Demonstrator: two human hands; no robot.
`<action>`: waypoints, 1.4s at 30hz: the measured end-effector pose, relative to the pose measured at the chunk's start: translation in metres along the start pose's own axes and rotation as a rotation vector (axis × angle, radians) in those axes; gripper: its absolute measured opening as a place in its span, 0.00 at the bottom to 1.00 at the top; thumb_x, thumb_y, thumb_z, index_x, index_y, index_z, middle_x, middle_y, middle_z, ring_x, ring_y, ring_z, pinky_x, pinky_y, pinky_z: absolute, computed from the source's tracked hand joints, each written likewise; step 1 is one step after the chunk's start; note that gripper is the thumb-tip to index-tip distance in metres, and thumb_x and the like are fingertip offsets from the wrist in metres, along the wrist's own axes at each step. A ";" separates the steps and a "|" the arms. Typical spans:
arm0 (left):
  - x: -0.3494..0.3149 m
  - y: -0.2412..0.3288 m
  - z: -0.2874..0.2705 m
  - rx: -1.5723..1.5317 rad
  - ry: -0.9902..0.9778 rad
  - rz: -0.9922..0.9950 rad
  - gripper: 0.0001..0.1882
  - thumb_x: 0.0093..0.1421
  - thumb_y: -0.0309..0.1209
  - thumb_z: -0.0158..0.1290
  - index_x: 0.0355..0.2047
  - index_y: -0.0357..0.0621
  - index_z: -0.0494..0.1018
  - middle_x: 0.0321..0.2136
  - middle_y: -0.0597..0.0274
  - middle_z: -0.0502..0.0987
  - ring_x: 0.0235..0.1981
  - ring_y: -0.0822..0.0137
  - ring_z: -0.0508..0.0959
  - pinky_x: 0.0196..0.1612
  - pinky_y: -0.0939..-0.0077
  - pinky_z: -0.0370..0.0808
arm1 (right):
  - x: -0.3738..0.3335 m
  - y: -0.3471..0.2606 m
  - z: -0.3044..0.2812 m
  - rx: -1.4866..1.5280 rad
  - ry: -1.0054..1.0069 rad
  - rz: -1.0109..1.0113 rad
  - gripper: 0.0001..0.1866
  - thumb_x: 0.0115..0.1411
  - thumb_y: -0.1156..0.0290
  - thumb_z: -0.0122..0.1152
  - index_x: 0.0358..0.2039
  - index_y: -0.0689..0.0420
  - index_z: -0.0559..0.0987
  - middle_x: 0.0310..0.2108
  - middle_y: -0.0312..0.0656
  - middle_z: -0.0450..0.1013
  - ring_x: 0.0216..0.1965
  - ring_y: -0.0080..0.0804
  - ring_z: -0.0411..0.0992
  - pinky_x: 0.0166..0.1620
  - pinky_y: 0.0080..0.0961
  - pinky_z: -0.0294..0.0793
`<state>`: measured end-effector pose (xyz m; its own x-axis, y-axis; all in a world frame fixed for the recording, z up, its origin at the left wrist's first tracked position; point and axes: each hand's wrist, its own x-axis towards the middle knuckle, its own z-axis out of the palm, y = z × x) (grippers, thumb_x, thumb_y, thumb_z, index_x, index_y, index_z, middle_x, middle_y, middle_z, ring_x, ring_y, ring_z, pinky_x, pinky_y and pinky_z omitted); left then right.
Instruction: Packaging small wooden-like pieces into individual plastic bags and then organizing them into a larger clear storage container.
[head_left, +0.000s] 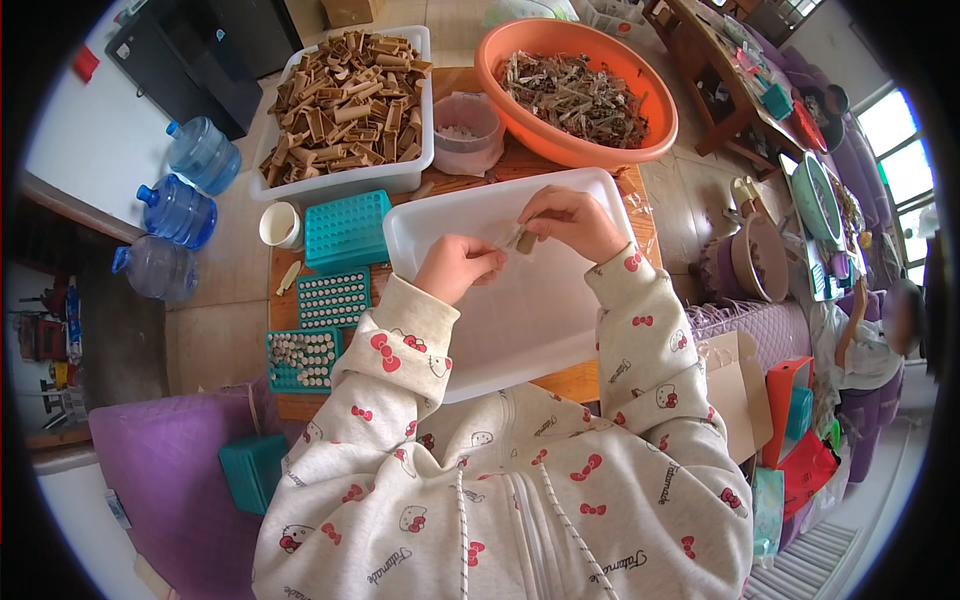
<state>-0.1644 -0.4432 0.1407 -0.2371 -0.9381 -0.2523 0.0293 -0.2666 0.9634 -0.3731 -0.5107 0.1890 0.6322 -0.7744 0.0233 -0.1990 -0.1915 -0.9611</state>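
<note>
The only lettering I can make out is on the pale sweatshirt [510, 440]: one short word in dark, slanted script, repeated between the printed pictures. It shows on both sides of the zip [530, 530], toward the lower edge of the front, and again along the right sleeve [650, 350]. The small round sticker [220, 35] on the dark cabinet [225, 90] is too tiny to read.

Left grip [464, 266] and right grip [568, 220] both pinch.

From head height, the fisheye faces down, close over the left hand [458, 268] and right hand [572, 220].
</note>
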 end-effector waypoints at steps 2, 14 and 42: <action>-0.002 0.003 0.003 -0.031 -0.007 -0.010 0.12 0.57 0.32 0.56 0.32 0.32 0.76 0.22 0.64 0.76 0.23 0.75 0.74 0.31 0.80 0.73 | 0.000 0.005 -0.001 0.036 -0.032 -0.025 0.06 0.56 0.81 0.57 0.34 0.65 0.76 0.35 0.38 0.70 0.32 0.24 0.71 0.37 0.20 0.73; -0.004 0.012 0.000 -0.104 -0.031 -0.021 0.14 0.54 0.30 0.58 0.38 0.34 0.74 0.30 0.63 0.77 0.33 0.73 0.76 0.38 0.78 0.75 | 0.007 0.002 0.020 0.072 0.195 0.113 0.05 0.57 0.76 0.59 0.32 0.65 0.76 0.26 0.37 0.73 0.23 0.19 0.70 0.27 0.15 0.71; -0.004 0.014 0.003 -0.310 0.099 0.096 0.18 0.54 0.28 0.58 0.44 0.33 0.70 0.35 0.62 0.76 0.36 0.71 0.77 0.42 0.77 0.76 | 0.007 -0.008 0.041 -0.278 0.413 -0.066 0.09 0.51 0.73 0.62 0.34 0.60 0.79 0.23 0.40 0.73 0.23 0.26 0.68 0.30 0.22 0.69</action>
<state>-0.1663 -0.4421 0.1555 -0.1244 -0.9750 -0.1842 0.3442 -0.2165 0.9136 -0.3362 -0.4900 0.1859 0.3123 -0.9185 0.2424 -0.3963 -0.3579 -0.8455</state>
